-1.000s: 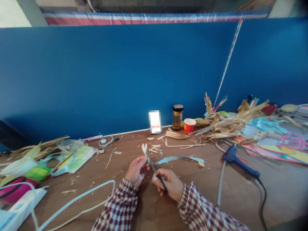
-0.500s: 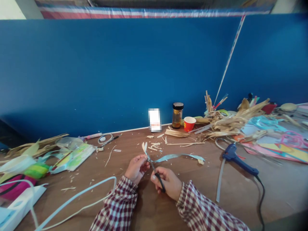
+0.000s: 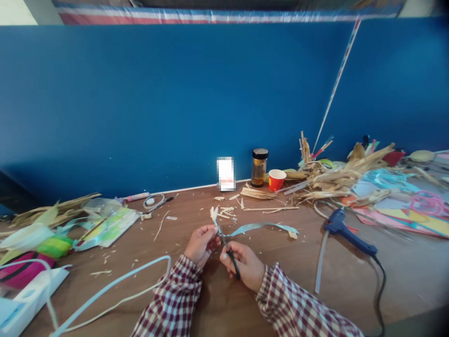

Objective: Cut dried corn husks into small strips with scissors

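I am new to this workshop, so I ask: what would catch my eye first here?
At the near centre, the left hand pinches a pale strip while the right hand holds black scissors to it. A blue glue gun lies on the table to the right, before a heap of dry husks.

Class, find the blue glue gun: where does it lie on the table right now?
In the head view, the blue glue gun lies on the wooden table, right of the person's right hand, in front of the heap of dried husks.
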